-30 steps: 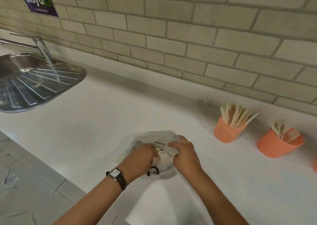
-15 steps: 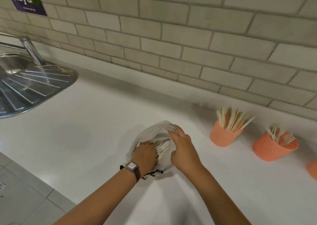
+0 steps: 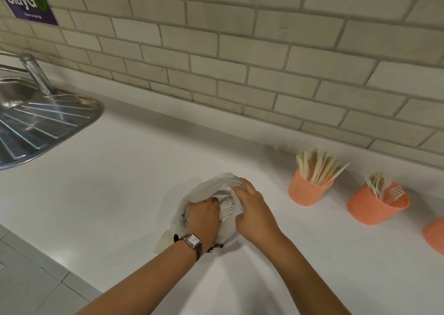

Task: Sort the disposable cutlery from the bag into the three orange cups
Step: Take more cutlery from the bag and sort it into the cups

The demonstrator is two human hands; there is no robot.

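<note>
Thin white plastic bag [image 3: 211, 186] on the white table [image 3: 108, 194]: our right hand [image 3: 252, 210] pinches its rim; our left hand [image 3: 204, 218] inside, fingers clenched on pale plastic forks [image 3: 227, 206]. First orange mesh cup [image 3: 305, 193] and second orange cup [image 3: 374, 210] hold cutlery; third orange cup [image 3: 436, 237] cropped. We judge sorting unfinished.
</note>
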